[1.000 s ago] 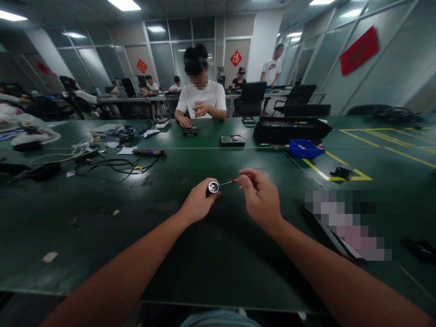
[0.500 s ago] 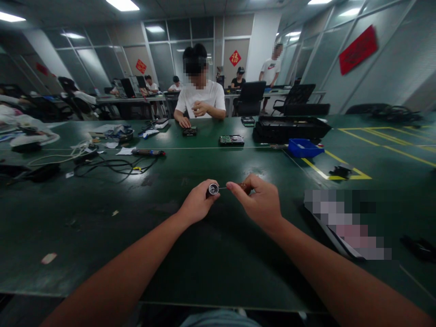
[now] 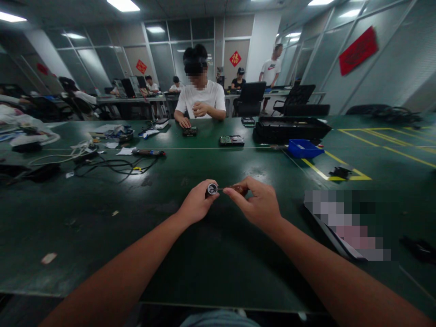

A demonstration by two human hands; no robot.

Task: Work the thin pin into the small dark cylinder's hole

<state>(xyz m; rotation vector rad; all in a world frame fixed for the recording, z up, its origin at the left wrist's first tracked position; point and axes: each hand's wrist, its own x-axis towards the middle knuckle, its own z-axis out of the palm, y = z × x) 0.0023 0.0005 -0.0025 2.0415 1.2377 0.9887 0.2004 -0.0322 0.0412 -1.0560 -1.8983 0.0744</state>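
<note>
My left hand is closed around a small dark cylinder, whose round end has a silvery rim and faces me. Its far part is hidden in the palm. My right hand grips a screwdriver by its brown handle. The thin shaft points left and its tip meets the edge of the cylinder's open end; whether it sits inside I cannot tell. Both hands are held over the green table.
Across the table a person in a white shirt handles a hard drive. Another hard drive, a black bin and a blue tray stand ahead. Cables lie left; a pixelated flat object lies right.
My right hand has shifted slightly left with the screwdriver, bringing its handle closer to the cylinder. The cylinder has moved very slightly left in my left hand.
</note>
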